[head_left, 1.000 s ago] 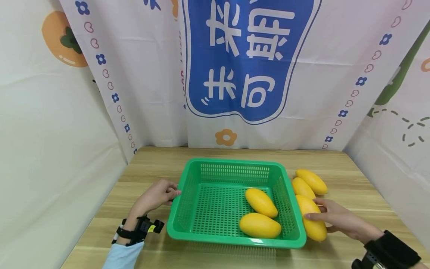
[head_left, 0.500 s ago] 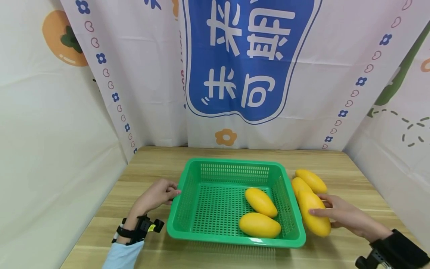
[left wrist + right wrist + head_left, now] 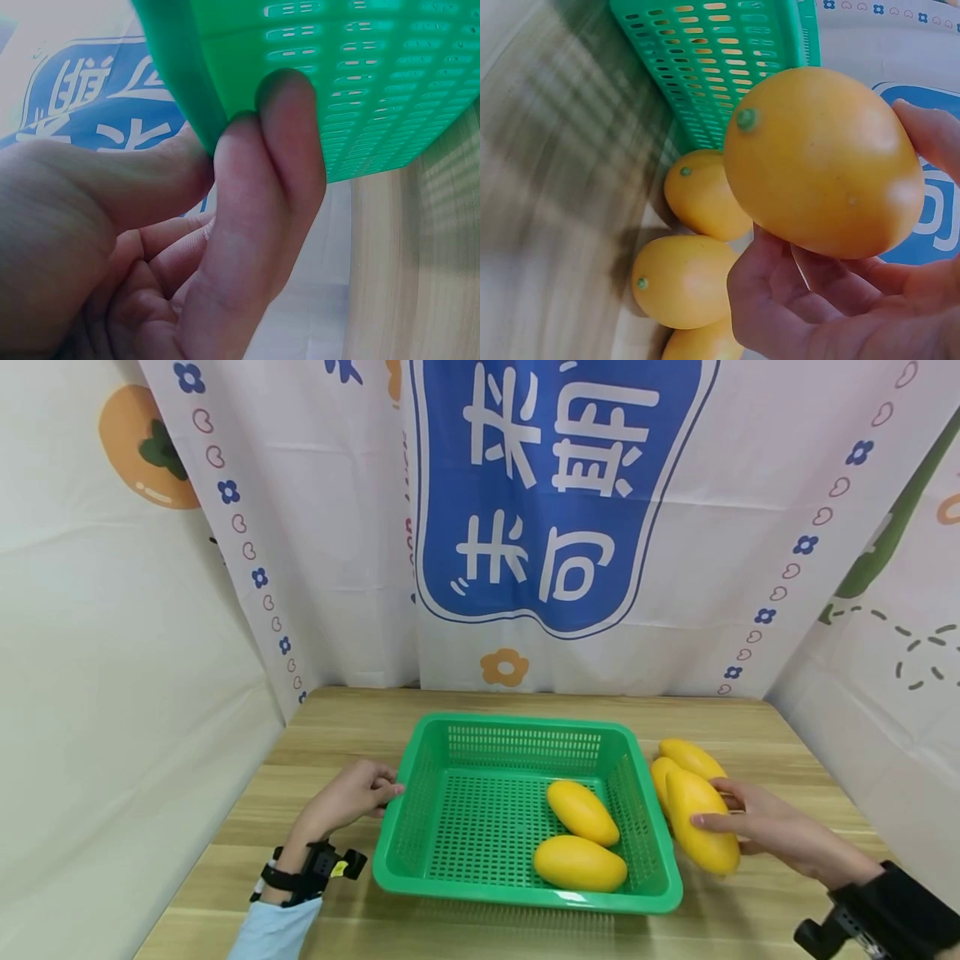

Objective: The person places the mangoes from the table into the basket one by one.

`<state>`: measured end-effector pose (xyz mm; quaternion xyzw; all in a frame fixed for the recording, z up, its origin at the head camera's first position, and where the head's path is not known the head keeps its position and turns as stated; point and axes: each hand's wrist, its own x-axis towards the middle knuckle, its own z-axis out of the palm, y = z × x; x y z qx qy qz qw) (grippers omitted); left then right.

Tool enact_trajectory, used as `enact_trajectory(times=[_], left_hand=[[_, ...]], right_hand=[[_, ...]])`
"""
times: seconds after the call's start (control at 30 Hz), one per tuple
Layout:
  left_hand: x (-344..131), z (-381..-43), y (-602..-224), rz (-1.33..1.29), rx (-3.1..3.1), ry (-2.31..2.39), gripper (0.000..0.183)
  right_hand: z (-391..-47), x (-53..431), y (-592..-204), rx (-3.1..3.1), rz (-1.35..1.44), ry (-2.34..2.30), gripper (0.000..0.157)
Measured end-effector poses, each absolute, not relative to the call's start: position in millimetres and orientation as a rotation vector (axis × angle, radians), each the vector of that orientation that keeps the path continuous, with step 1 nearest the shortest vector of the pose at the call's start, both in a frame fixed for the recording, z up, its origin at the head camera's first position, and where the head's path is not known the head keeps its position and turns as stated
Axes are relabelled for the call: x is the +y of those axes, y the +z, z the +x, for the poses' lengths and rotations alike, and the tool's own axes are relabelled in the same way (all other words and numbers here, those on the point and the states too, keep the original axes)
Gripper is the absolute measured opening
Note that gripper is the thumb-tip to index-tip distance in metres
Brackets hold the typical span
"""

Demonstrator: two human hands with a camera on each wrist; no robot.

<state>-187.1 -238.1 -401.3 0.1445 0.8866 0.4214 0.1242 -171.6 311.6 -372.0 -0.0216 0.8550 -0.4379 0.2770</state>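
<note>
A green plastic basket [image 3: 525, 902] stands on the wooden table. My left hand [image 3: 352, 797] pinches its left rim, thumb on one side and fingers [image 3: 251, 202] on the other. Inside the basket, at its right, lie two yellow mangoes [image 3: 582, 812]. Just outside the right wall my right hand [image 3: 772, 827] grips another mango [image 3: 701, 822] between thumb and fingers. Its green stem end faces the right wrist camera, where the held mango [image 3: 821, 165] hides part of the basket. Further mangoes [image 3: 690, 757] lie behind it, partly covered in the head view.
In the right wrist view, three loose mangoes [image 3: 686, 281] lie on the table [image 3: 547, 225] along the basket's outer wall. A white printed cloth [image 3: 360, 568] hangs at the table's back edge, with more cloth at both sides.
My right hand has carried the mango slightly to the right and then toward the back, so it now overlaps the mangoes behind. The left hand and the basket stay in place.
</note>
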Motion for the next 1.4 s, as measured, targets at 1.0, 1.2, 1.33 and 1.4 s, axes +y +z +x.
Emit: enact_trajectory(times=[1.0,1.2,1.33,1.4], left_hand=[[-236.0,-184.4,-397.2,0.417,2.560,1.253,0.026],[-236.5,-184.3,-397.1,0.420,2.559,1.254,0.027],[-236.4,-184.4,-397.2,0.414,2.570,1.242,0.026],[-236.2,-184.5,-397.0,0.417,2.573,1.236,0.026]], right_hand=[[-184.0,282.9,-348.0,2.365,-0.237,-1.163,0.086],[-187.1,273.8,-343.9,2.383,-0.290,-1.153,0.085],[-189.6,267.2,-341.0,2.389,-0.331,-1.152,0.082],[-191.3,264.0,-339.9,2.397,-0.341,-1.143,0.081]])
